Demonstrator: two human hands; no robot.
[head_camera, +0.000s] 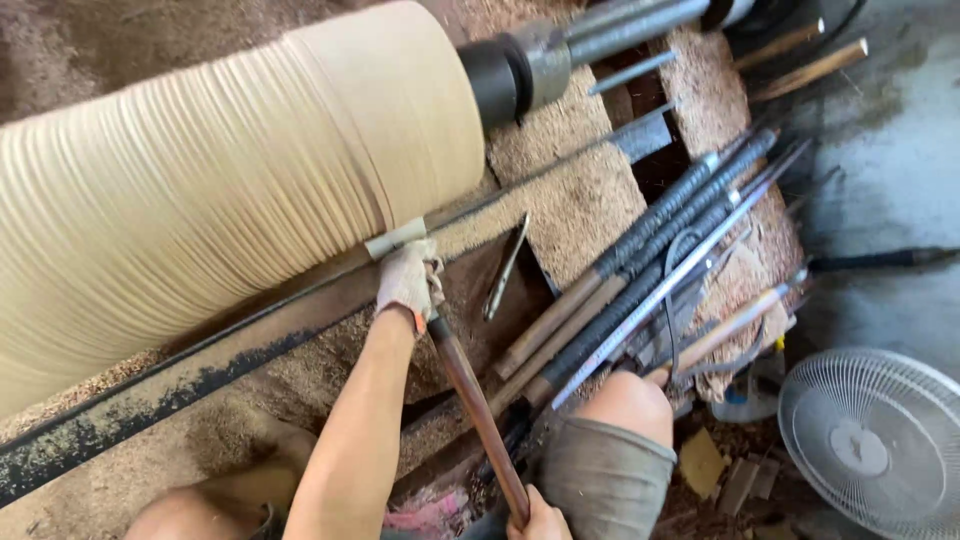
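We note the left hand, gloved, clenched on the forward end of a long turning tool, its tip against the pale wooden cylinder on the lathe; right hand grips the handle's rear end; spare tools lie alongside; a fan stands near.

Gloved left hand extended, right hand clenched low.

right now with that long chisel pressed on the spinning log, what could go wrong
The gloved left hand sits right beside the turning wooden cylinder; the glove could catch. The long turning chisel, steadied at its far end by the right hand, could dig in and kick back. Spare long-handled chisels lie loose by the bare knee and could roll.
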